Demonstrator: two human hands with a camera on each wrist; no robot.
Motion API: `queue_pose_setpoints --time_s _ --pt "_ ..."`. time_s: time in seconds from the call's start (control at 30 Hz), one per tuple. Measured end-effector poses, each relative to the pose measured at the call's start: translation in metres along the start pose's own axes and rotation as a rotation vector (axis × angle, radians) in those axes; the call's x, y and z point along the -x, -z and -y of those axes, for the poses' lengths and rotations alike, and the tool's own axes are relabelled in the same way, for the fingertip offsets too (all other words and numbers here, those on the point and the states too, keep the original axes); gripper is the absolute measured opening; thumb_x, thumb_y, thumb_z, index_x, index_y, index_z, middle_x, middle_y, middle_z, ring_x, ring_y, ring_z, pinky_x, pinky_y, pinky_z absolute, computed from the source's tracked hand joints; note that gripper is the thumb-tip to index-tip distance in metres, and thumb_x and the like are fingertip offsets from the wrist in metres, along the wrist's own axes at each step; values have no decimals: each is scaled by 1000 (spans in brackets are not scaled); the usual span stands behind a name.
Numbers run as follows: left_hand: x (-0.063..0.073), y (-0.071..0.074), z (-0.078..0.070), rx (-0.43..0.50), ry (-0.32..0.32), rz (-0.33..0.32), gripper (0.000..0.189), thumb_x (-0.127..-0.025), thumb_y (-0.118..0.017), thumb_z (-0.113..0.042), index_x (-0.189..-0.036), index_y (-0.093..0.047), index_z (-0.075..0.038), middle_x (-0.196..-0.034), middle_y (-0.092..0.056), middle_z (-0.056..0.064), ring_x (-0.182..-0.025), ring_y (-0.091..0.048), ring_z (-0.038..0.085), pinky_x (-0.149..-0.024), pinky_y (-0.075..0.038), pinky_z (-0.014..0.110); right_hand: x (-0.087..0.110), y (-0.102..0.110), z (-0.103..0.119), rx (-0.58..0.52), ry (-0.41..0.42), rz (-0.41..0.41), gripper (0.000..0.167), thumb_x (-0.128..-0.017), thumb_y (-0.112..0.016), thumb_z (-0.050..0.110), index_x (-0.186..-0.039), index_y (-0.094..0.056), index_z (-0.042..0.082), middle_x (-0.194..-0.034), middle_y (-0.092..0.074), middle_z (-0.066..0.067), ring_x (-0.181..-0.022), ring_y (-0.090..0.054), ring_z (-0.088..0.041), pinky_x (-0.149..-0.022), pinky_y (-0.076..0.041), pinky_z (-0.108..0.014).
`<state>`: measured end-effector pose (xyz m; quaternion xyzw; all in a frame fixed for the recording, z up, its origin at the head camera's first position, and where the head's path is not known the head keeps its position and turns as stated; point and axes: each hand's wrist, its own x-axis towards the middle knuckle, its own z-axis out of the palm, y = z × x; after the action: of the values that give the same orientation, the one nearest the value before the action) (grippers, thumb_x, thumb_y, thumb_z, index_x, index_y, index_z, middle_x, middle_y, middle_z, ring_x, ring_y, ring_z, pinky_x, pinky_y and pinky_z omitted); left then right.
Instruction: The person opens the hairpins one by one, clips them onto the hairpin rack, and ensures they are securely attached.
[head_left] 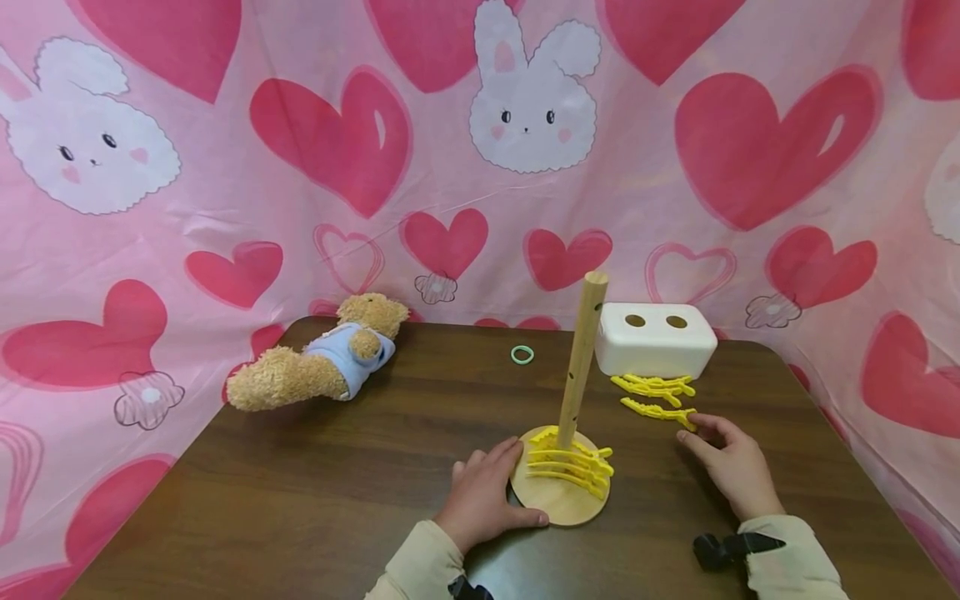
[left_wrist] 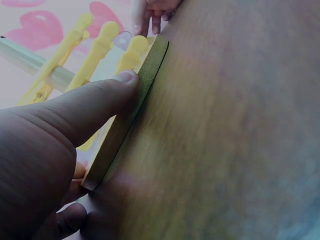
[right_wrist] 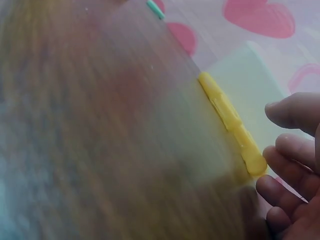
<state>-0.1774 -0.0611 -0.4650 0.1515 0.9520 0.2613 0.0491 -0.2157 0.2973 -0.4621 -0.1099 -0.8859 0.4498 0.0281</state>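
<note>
My left hand (head_left: 483, 500) holds the round base of a wooden stand (head_left: 562, 505), thumb at its front edge and fingers along its left side. A wooden post rises from the base, leaning slightly right in the head view. Several yellow alligator hair clips (head_left: 573, 467) lie across the base around the post's foot. My right hand (head_left: 733, 467) is at the near end of another yellow hair clip (right_wrist: 232, 125) lying on the table. Its fingertips are right at the clip's end, with the thumb spread away from the fingers.
Behind the right hand, more yellow clips (head_left: 652, 386) lie before a white box (head_left: 656, 342) with two holes on top. A green ring (head_left: 522, 355) lies at the back middle of the brown table (head_left: 420, 400). A teddy bear (head_left: 330, 354) in a blue shirt lies back left.
</note>
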Motion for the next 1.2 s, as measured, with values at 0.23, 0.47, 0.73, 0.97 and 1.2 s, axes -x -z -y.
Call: queue_pose_setpoints --time_s 0.23,0.47,0.73,0.97,1.2 --pt "-1 -2 1 -3 3 -5 106 -65 -82 -70 -151 -47 -19 -154 -46 -3 -102 -47 19 -76 -28 39 4 2 -1 -16 -51 -48 56 -96 -64 48 -127 -67 1 -133 -60 -24 -119 -52 -39 -92 -40 -56" --pt "0 -3 1 4 5 2 106 -65 -81 -71 -152 -47 -19 -154 -46 -4 -102 -46 19 -76 -28 39 7 7 -2 10 -56 -21 57 -91 -70 51 -119 -73 1 -125 -67 -21 -116 -56 -38 -88 -42 -49" --pt "0 -1 0 2 2 -4 106 -66 -82 -70 -152 -46 -19 -154 -45 -3 -103 -46 19 -78 -28 40 14 7 -3 49 3 -8 55 -89 -73 50 -111 -76 -1 -125 -66 -23 -117 -57 -42 -92 -44 -55" --pt "0 -2 0 4 12 4 107 -65 -82 -70 -152 -47 -19 -154 -45 -2 -103 -46 19 -78 -28 40 15 5 -4 54 -4 -13 54 -90 -72 49 -117 -74 2 -122 -69 -20 -114 -59 -38 -85 -45 -46" --pt "1 -2 0 7 6 -6 107 -65 -81 -71 -152 -47 -19 -154 -45 -3 -101 -46 19 -77 -27 40 12 4 -5 60 -9 -41 48 -92 -73 42 -119 -71 3 -121 -68 -20 -108 -59 -34 -81 -43 -41"
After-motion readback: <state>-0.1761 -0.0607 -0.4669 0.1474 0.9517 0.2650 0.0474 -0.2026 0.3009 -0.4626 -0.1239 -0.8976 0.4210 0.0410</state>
